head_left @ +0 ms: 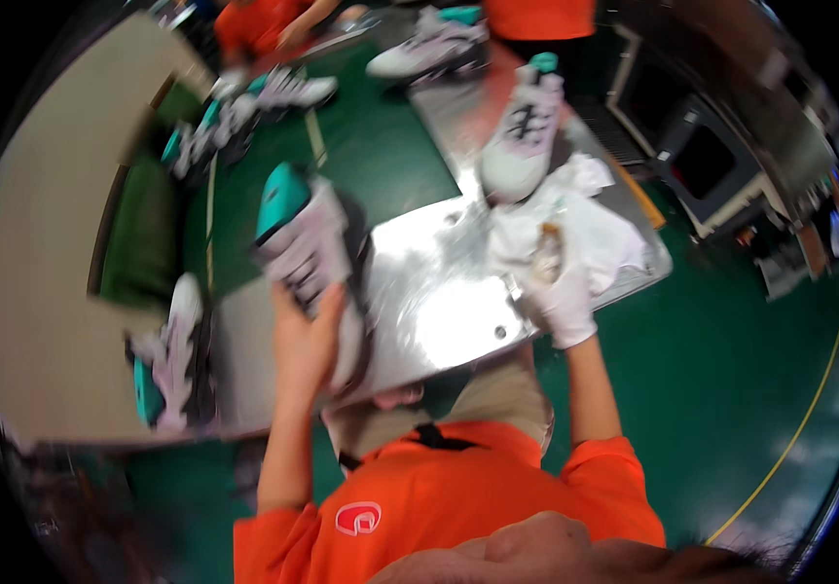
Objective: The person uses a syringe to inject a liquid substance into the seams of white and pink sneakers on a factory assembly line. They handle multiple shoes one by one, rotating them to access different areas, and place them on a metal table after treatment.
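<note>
Shoe care: hold the pale lilac fabric shoe w/ black laces & teal lining point(314, 238) firmly, prob. w/o squashing its upper.
Shoe spot: nr metal table's point(419, 311) near edge, toe twd wearer.
L hand point(308, 336): bare, clamped round laced midfoot, forearm angled up.
R hand point(565, 302): white-gloved, fwd at crumpled white cloth point(616, 234) & small clear-brown bottle-like object point(547, 255); blurred, can't tell if gripping.

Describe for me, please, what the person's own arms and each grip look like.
The left sleeve and right sleeve are short and orange, leaving the left forearm and right forearm bare. The left grip has no glove; the right grip wears a white glove ending around the wrist. I see no cables or markings on either arm, though the picture is blurred.
</note>
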`<state>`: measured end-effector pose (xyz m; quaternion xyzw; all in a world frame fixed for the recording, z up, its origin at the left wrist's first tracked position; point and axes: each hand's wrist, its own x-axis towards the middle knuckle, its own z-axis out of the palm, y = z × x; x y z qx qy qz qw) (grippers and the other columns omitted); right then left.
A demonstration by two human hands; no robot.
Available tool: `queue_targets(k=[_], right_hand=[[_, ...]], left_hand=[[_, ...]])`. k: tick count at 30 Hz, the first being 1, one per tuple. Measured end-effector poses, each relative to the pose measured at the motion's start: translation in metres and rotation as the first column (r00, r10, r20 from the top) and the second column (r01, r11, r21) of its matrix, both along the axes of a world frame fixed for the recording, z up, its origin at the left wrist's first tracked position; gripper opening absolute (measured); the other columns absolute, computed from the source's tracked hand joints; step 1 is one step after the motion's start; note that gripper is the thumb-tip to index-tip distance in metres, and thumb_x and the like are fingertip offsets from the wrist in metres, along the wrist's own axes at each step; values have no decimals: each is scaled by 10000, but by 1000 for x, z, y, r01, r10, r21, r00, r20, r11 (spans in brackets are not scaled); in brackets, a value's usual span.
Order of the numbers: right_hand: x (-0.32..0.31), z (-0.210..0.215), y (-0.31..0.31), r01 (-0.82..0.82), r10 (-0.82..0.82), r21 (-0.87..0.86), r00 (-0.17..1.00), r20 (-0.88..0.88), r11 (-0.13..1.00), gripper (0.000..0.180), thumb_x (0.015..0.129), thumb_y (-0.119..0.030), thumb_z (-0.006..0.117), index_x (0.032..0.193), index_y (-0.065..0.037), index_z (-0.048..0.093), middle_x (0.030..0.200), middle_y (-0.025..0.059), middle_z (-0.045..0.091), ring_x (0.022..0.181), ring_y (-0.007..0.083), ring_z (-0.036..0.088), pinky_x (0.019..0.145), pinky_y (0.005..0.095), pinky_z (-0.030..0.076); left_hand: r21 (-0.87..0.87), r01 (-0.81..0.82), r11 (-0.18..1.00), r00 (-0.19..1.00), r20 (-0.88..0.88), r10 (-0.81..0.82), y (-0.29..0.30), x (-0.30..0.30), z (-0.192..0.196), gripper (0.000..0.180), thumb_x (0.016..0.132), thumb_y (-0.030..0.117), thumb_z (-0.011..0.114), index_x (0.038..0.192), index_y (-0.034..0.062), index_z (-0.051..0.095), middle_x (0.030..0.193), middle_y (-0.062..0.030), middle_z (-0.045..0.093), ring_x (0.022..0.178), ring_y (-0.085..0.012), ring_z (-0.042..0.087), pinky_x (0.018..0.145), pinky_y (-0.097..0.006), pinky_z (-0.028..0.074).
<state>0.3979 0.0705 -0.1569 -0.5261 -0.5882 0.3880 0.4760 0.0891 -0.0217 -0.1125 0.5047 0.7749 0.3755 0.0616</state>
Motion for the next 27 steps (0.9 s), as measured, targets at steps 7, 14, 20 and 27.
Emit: queue_targets(k=[7, 14, 20, 27], right_hand=[[22, 7, -54, -183, 171, -60, 972, -159, 981, 916, 615, -66, 845, 1404, 9, 384, 1258, 130, 514, 1080, 182, 535, 930, 310, 459], [22, 27, -48, -235, 235, -164, 972, -16, 958, 934, 623, -63, 838, 1433, -20, 377, 1279, 114, 523, 1161, 195, 514, 1006, 317, 423], [29, 32, -46, -219, 220, -246, 975, -24, 944, 930, 626, -42, 817, 1452, -16, 391, 1276, 99, 550, 1127, 173, 533, 948, 292, 462], [31, 39, -51, -205, 185, -280, 978, -96, 938, 852, 616, 6, 732, 1417, 3, 439, 1140, 82, 589, 917, 148, 585, 809, 271, 503]], left_hand=[[-65, 761, 646, 590, -347, -729, -48, 9, 99, 634, 787, 104, 772, 1374, 57, 538, 1255, -190, 637, 1145, -356, 630, 1003, -452, 472], [-477, 703, 528, 375, -382, -845, 84, -43, 112, 772, 600, 44, 842, 1309, 101, 541, 1312, -123, 562, 1261, -389, 494, 1143, -549, 309], [-74, 788, 611, 389, -708, -589, -7, -88, 75, 457, 703, 24, 735, 1121, 49, 551, 1128, -173, 593, 1095, -359, 605, 1037, -600, 409], [93, 699, 709, 482, -794, -371, -112, -77, 21, 328, 777, 13, 645, 1072, 51, 506, 1032, -230, 604, 967, -423, 662, 817, -551, 588]])
